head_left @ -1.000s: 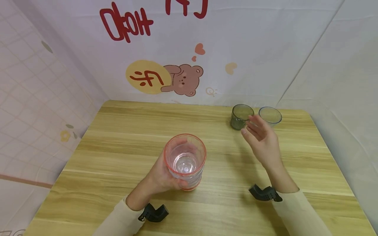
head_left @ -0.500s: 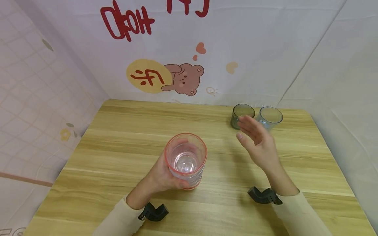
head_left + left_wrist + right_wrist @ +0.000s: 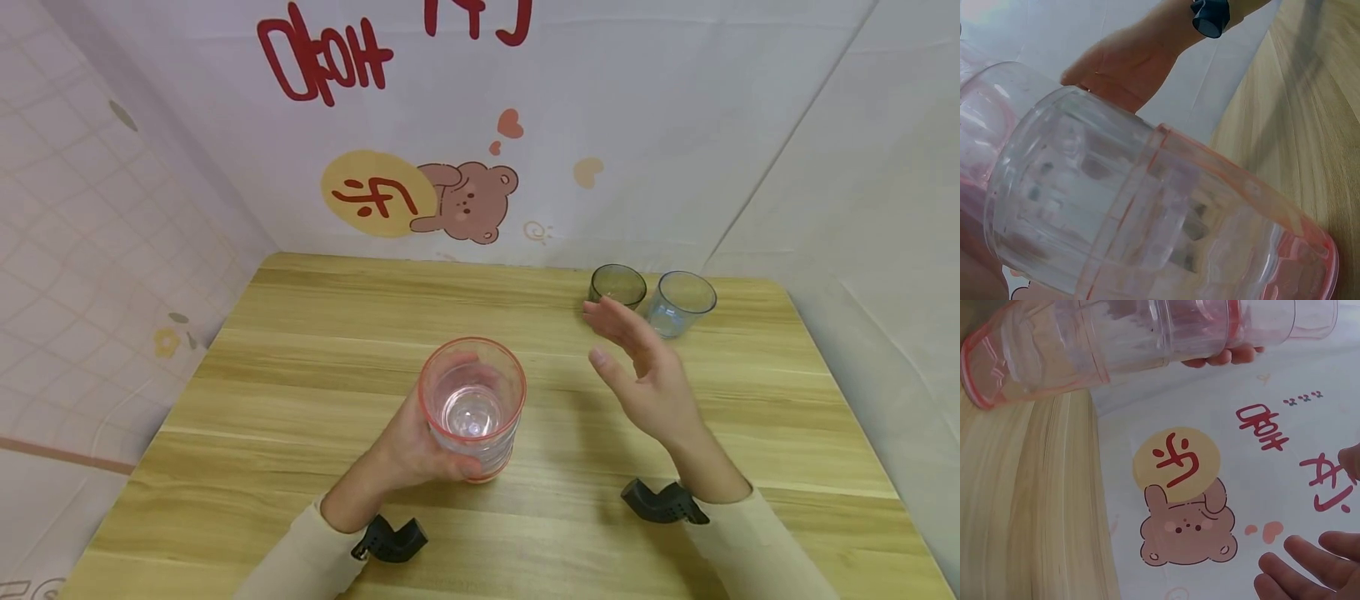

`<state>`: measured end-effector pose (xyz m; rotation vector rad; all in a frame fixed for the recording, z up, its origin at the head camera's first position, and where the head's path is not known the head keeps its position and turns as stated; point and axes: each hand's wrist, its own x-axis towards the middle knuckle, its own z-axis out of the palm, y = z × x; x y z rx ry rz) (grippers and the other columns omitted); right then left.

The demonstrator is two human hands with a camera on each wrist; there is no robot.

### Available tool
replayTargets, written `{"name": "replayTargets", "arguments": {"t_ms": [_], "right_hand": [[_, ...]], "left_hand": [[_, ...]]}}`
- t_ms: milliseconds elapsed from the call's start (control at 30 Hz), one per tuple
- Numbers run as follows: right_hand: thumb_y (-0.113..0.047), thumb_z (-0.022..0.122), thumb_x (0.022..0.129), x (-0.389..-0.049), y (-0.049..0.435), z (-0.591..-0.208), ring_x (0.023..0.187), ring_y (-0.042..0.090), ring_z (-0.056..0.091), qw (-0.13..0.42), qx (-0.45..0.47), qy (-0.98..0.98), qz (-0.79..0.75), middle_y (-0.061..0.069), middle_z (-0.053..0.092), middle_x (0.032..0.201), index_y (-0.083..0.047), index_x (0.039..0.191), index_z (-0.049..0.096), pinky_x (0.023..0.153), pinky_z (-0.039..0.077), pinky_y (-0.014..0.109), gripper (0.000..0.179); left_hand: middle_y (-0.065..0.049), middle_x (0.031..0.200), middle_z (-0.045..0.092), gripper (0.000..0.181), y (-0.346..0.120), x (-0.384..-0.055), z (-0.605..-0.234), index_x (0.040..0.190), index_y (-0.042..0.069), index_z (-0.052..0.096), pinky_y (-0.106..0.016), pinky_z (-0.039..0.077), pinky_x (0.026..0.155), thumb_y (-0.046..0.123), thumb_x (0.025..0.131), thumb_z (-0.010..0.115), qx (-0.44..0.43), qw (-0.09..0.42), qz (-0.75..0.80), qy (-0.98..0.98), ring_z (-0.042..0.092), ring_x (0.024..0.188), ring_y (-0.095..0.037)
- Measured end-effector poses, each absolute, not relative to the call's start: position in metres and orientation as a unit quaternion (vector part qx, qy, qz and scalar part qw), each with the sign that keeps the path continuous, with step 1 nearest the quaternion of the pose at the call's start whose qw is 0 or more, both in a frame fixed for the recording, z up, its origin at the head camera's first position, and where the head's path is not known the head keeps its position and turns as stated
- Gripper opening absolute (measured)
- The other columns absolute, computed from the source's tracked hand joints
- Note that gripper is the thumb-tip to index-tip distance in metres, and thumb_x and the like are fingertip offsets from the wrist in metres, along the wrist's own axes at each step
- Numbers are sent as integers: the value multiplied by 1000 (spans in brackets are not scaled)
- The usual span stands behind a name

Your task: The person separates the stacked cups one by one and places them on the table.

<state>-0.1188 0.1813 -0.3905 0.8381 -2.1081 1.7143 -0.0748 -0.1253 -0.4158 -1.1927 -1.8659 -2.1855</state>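
My left hand [image 3: 416, 446] is wrapped round a tall, see-through stack of round cups with pinky-red rims [image 3: 506, 454]. The thumb is on the near side and the fingers go round the back. The stack stands up straight near the middle of the pale yellow wooden table [image 3: 322, 350], and I can see right down into the top cup.

My right hand [image 3: 651, 387] holds nothing. Its thumb is spread away from the fingers, which bend just a little. It is up in the air, to the right of the stack and well apart from it.

Past my right fingertips is a short, dark green see-through cup [image 3: 618, 283]. My fingers hide part of it. A light blue see-through cup [image 3: 678, 308] sits just beside it, on the right. Both are near the back edge.

I have cream sleeves [image 3: 300, 554] on. Behind the table hangs a white cloth [image 3: 645, 92] with a brown bear [image 3: 472, 204] and red writing [image 3: 326, 58].
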Motion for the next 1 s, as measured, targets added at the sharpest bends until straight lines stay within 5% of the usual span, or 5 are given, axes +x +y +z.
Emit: {"name": "replayTargets", "arguments": {"t_ms": [700,1000], "right_hand": [[20,64,93,-113,169,-380,139,14,62,124,314,-747,573,33,59,149,5,158,46,114,52,24,69],[19,63,94,-112,167,-381,139,14,63,114,311,-746,577,31,59,149,8,157,45,114,52,25,66]], "left_hand": [[0,145,59,95,-123,-74,-415,160,12,35,-33,52,116,43,88,89,-385,18,-708,-591,59,134,-17],[0,145,59,96,-123,-74,-417,160,10,34,-34,51,116,44,89,88,-385,22,-704,-597,60,134,-17]]}}
